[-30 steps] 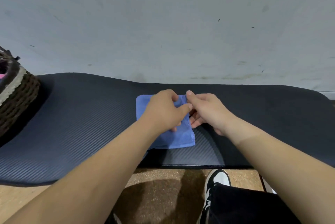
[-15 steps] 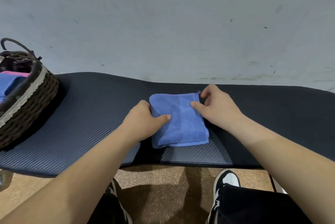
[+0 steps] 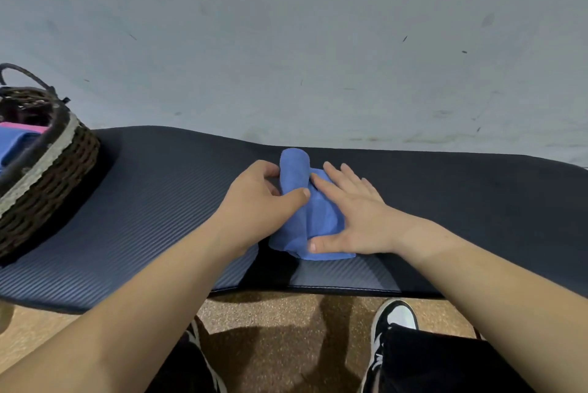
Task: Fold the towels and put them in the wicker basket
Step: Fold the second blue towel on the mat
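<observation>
A folded blue towel (image 3: 313, 217) lies on the dark ribbed mat (image 3: 165, 208) in front of me. My left hand (image 3: 257, 198) grips its left part, thumb on top and fingers curled underneath, lifting that side up and over. My right hand (image 3: 353, 214) lies flat on the towel's right half with fingers spread, pressing it down. The wicker basket (image 3: 47, 176) stands at the far left of the mat, with a blue towel (image 3: 16, 144) and a pink towel (image 3: 25, 127) inside it.
A grey wall (image 3: 286, 42) rises directly behind the mat. The mat's front edge runs just below the towel. Below it are a speckled brown floor (image 3: 280, 316) and my black-and-white shoes (image 3: 394, 321).
My left hand has taken hold of the towel's left side and raised it into a fold. My right hand has flattened onto the towel. The basket has come further into view.
</observation>
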